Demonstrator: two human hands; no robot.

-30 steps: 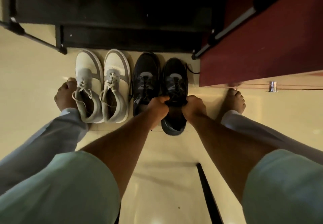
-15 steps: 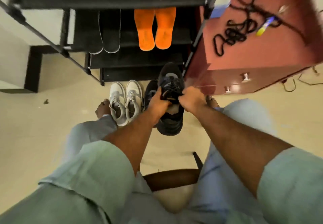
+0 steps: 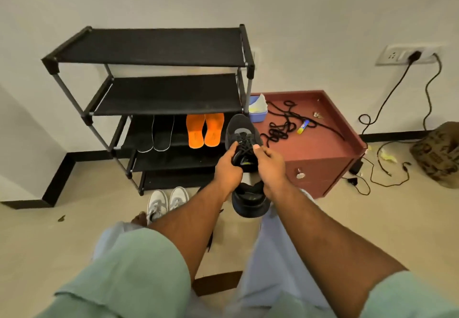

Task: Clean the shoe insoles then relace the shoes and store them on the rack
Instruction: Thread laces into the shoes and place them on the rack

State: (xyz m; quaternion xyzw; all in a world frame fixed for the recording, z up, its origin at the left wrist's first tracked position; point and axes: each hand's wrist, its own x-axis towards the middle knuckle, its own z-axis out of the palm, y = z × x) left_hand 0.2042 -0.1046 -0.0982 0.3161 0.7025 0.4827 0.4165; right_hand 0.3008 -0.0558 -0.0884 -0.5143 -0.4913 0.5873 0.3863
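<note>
A four-tier black shoe rack (image 3: 154, 44) is seen at ten to eleven o'clock against the wall, and its two upper shelves carry nothing, so no shoe can be counted as stored. On the third shelf a pair of dark insoles (image 3: 156, 132) is laid out, and just to its right a pair of orange insoles (image 3: 205, 130) — all four out of their shoes, which suggests the cleaning is done or nearly so, though cleanness itself cannot be judged from here. On the floor below, near seven o'clock of the rack, the white sneakers (image 3: 166, 202) are stood side by side, apparently laced. At the centre a black sneaker (image 3: 242, 129) is held up in the air, toe pointing to twelve o'clock; it is gripped at its near end by the left hand (image 3: 227, 171) and by the right hand (image 3: 272, 166), both clamped on it from either side with the thumbs over the laces. Laces are threaded on this shoe. Directly beneath, at six o'clock of it, a second black shoe (image 3: 249, 202) is partly hidden by the wrists. At two o'clock a loose black lace (image 3: 280, 129) is sprawled on the maroon cabinet (image 3: 323, 144) beside a blue tub (image 3: 258, 114) — so relacing is judged unfinished, and re-fitting the insoles and racking both pairs are left.
</note>
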